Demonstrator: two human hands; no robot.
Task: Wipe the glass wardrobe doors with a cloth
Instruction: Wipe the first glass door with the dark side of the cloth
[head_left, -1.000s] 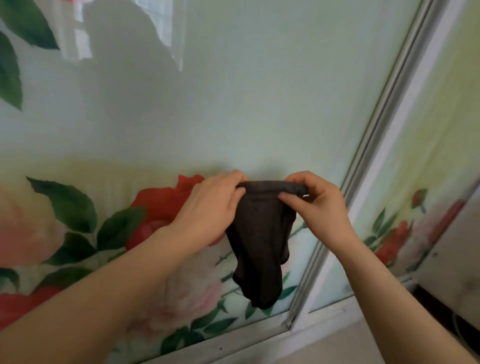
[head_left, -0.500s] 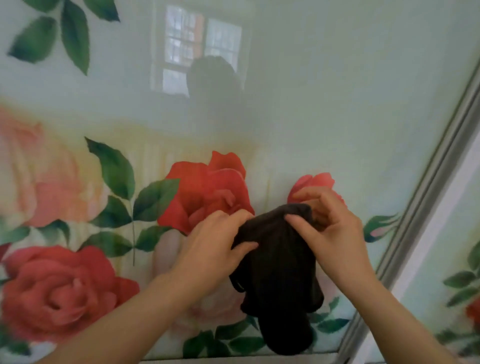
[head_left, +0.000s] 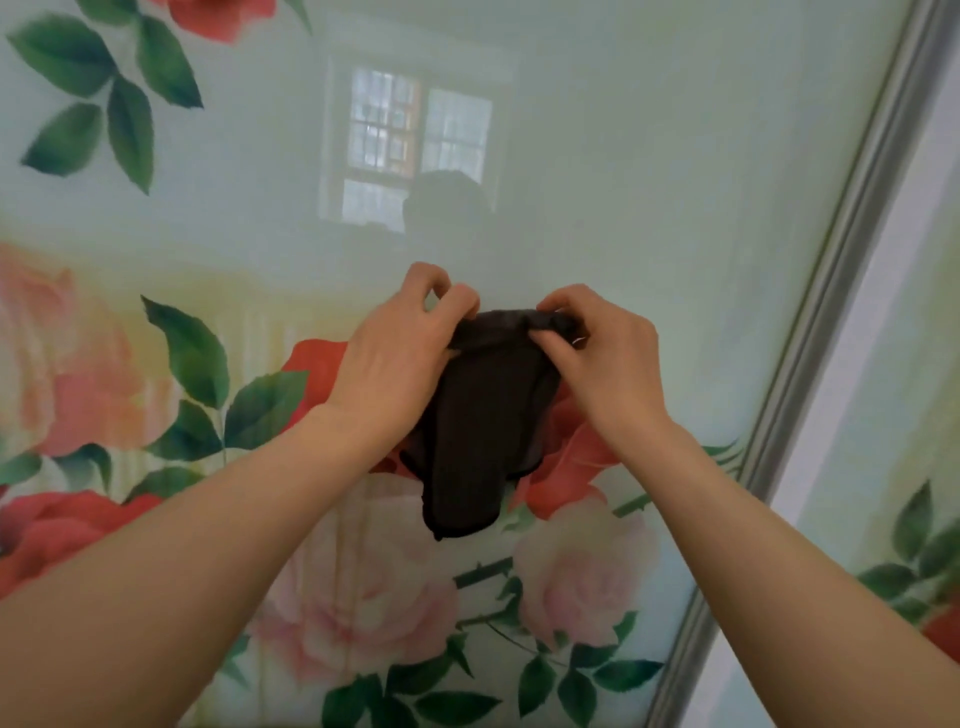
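1. Left hand (head_left: 395, 358) and right hand (head_left: 608, 364) each pinch the top edge of a dark cloth (head_left: 483, 426) with curled fingers.
2. The cloth hangs before the rose-printed glass wardrobe door (head_left: 649, 182), near its right frame (head_left: 810, 338).

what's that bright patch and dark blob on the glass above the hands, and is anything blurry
Head view: glare, the glass door mirrors a window and the person's dark outline; the printed roses look soft; the cloth and both hands stay fairly sharp.
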